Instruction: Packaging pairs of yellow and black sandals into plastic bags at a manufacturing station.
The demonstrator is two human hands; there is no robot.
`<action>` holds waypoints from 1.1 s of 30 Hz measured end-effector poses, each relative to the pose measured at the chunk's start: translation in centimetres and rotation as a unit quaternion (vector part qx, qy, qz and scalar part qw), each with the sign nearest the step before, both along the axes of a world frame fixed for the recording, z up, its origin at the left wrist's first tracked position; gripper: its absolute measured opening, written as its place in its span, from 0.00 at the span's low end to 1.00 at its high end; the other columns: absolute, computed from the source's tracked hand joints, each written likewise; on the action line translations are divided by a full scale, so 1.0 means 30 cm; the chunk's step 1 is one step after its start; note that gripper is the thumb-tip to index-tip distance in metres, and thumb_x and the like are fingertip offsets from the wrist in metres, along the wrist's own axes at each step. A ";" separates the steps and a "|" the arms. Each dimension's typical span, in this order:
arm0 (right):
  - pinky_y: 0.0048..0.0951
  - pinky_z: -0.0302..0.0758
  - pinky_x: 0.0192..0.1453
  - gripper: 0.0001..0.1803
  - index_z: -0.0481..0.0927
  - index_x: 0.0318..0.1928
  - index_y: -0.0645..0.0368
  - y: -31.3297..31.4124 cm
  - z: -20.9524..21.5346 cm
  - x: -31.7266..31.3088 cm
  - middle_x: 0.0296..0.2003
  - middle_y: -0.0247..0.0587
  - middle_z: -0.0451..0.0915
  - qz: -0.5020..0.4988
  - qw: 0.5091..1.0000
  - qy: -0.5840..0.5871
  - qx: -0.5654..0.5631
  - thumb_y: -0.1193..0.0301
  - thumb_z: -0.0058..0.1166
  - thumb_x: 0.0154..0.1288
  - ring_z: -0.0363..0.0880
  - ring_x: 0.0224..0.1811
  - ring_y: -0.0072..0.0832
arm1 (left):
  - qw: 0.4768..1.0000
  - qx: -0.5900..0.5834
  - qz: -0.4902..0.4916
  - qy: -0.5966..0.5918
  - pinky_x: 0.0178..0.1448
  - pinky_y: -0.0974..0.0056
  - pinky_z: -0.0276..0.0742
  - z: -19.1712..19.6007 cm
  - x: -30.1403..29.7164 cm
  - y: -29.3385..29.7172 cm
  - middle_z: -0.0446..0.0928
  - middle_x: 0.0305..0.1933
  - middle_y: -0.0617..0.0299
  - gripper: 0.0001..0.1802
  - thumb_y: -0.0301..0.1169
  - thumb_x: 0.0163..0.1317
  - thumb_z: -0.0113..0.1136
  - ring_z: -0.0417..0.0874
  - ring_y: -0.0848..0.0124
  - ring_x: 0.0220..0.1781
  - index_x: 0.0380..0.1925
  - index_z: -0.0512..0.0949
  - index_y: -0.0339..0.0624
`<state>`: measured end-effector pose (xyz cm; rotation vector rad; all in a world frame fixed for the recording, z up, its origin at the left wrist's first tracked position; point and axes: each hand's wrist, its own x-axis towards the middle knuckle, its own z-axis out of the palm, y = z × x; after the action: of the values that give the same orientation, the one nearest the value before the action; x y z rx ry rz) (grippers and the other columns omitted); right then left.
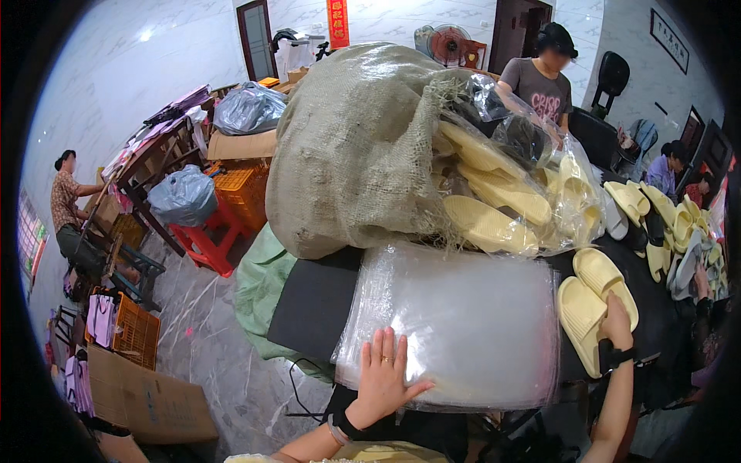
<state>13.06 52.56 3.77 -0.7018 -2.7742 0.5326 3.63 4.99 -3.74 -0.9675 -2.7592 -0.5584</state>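
Note:
My left hand (384, 378) lies flat, fingers spread, on the lower left of a stack of clear plastic bags (471, 324). Just right of the stack, my right hand (616, 320) grips a pair of pale yellow slippers (583, 309), which lie side by side with one overlapping the other. Its fingertips are partly hidden at the slipper's opening. Beyond the bags bulges a large woven sack (355, 147), open to the right, with bagged yellow slippers (490, 224) spilling from its mouth.
More slippers (683, 224) are heaped along the dark table at the right, where a co-worker's hand (701, 282) reaches in. One person (540, 89) stands behind the sack, another (73, 193) works at far left. A red stool (224, 239) and cardboard (154, 397) stand left.

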 end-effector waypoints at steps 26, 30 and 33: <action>0.27 0.75 0.48 0.23 0.64 0.58 0.58 -0.577 -0.276 -0.570 0.49 0.43 0.75 0.254 0.508 -0.033 -0.822 0.61 0.46 0.68 0.76 0.44 0.26 | 0.994 -0.095 -0.003 -0.054 0.69 0.40 0.35 0.026 -0.015 0.041 0.44 0.68 0.31 0.54 0.63 0.52 0.51 0.41 0.40 0.72 0.63 0.51 0.26; 0.28 0.75 0.49 0.23 0.64 0.58 0.59 -0.600 -0.265 -0.597 0.49 0.44 0.75 0.260 0.486 -0.047 -0.833 0.62 0.47 0.68 0.76 0.44 0.26 | 0.983 -0.120 -0.099 -0.096 0.68 0.40 0.43 0.095 -0.067 -0.042 0.49 0.67 0.32 0.48 0.56 0.53 0.56 0.45 0.37 0.70 0.63 0.54 0.31; 0.29 0.75 0.49 0.23 0.64 0.59 0.59 -0.578 -0.256 -0.578 0.49 0.44 0.75 0.258 0.516 -0.046 -0.816 0.62 0.46 0.68 0.76 0.44 0.27 | 0.957 -0.177 -0.226 -0.044 0.67 0.42 0.51 0.269 -0.158 -0.026 0.50 0.67 0.36 0.44 0.53 0.53 0.59 0.49 0.39 0.69 0.62 0.58 0.36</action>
<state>-4.29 35.23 -3.90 0.0685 -1.5037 3.2680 -1.11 4.20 4.32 -1.7179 -2.7706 -0.1576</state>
